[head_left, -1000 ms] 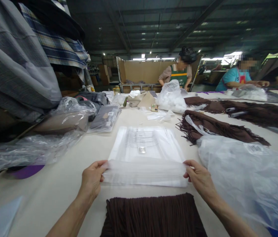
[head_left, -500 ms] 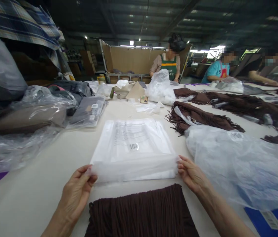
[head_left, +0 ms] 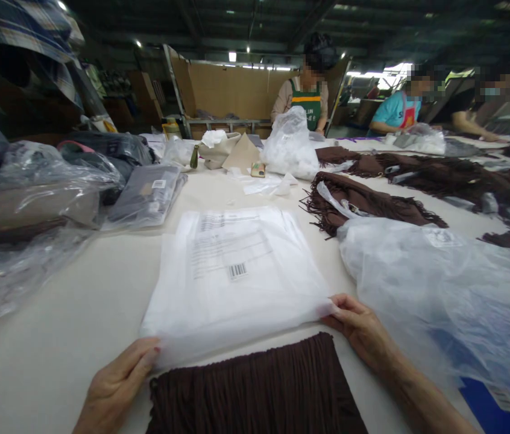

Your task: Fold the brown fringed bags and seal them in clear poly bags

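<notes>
A frosted plastic bag (head_left: 237,295) with printed text and a barcode label (head_left: 238,270) lies flat on the table in front of me, on what looks like a stack of similar bags. My left hand (head_left: 122,377) pinches its near left corner. At the near right corner, my right hand (head_left: 354,322) grips the bag's edge between thumb and fingers. Just below the bag's near edge lies a folded dark brown fringed cloth (head_left: 252,389), touched by neither hand.
Large translucent bags (head_left: 427,295) heap up at the right, beside brown fringed cloths (head_left: 372,205). Plastic-wrapped grey goods (head_left: 144,193) lie at the left. A white bundle of plastic (head_left: 289,144) stands farther back. Across the table a person in a green apron (head_left: 307,105) works.
Both hands have drawn the bag's near edge toward me, the left one farther down and left. The edge now reaches the brown cloth. The camera view has tilted slightly.
</notes>
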The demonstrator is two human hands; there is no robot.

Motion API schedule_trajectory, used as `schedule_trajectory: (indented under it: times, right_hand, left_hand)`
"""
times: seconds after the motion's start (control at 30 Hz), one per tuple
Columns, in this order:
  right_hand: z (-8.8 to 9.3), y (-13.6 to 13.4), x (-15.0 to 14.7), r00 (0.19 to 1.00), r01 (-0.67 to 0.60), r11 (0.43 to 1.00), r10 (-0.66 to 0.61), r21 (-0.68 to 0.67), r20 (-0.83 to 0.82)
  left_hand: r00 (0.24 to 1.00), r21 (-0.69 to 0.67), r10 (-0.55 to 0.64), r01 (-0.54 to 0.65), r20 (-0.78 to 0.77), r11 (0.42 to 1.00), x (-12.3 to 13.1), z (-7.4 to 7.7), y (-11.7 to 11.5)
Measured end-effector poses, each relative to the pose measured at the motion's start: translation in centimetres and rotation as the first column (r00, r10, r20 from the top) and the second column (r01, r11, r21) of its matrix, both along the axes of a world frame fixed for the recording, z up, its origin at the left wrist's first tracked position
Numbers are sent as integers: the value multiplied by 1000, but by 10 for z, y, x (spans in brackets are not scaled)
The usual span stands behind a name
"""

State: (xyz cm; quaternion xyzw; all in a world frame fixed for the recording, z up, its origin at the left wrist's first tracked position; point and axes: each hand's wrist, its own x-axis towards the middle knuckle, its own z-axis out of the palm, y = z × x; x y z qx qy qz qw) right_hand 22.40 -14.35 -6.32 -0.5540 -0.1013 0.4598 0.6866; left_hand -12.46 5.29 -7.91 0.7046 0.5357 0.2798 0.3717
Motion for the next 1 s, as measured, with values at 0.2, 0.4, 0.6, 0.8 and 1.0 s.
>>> schedule_trajectory:
  times: [0.2, 0.4, 0.6, 0.8, 1.0]
  right_hand:
    - [4, -24, -14, 765, -87, 944, 268, -318, 585]
    - [10, -22, -25, 790, -65, 908, 300, -415, 534]
    - [10, -17, -28, 893, -95, 894, 271, -439, 358]
    - [3, -29, -28, 938, -82, 886, 224, -457, 266]
    - [-2, -55, -42, 926, -12, 886, 185, -464, 329]
  left_hand:
    - [994, 190, -57, 74, -95, 979, -15, -7, -34]
    - [908, -321, 401, -346, 124, 882, 10, 18, -30]
    - [769, -501, 531, -322, 356, 803, 20, 23, -10]
    - [961, -245, 247, -270, -121, 931, -5, 20, -44]
    - [913, -295, 306, -381, -270, 876, -13, 26, -81]
